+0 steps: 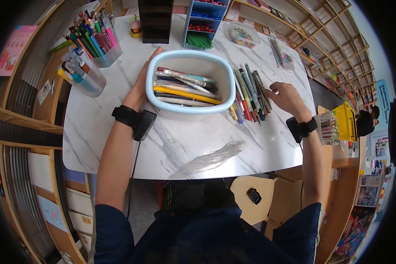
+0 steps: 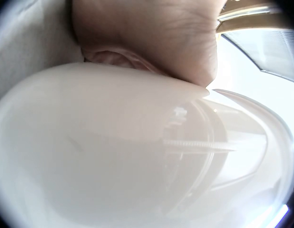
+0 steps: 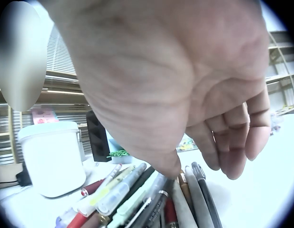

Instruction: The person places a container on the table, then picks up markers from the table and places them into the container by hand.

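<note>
A white tub [image 1: 191, 109] with a light blue rim holds several pens and markers, including a yellow one [image 1: 187, 93]. My left hand [image 1: 141, 81] lies along the tub's left outer wall, its fingertips by the far left corner of the rim. In the left wrist view the palm [image 2: 151, 33] is against the glossy tub wall, and the fingers are hidden. To the right of the tub, a bunch of pens [image 1: 251, 94] lies side by side on the table. My right hand [image 1: 286, 99] hovers at their right edge, fingers loosely bent, thumb over the pens in the right wrist view.
Two clear cups of pens [image 1: 86, 79] stand at the left on the marble-patterned table [image 1: 185, 149]. Behind the tub are a dark organizer [image 1: 155, 22] and a blue one [image 1: 202, 26] with coloured items. Clear boxes [image 1: 243, 35] sit at the back right.
</note>
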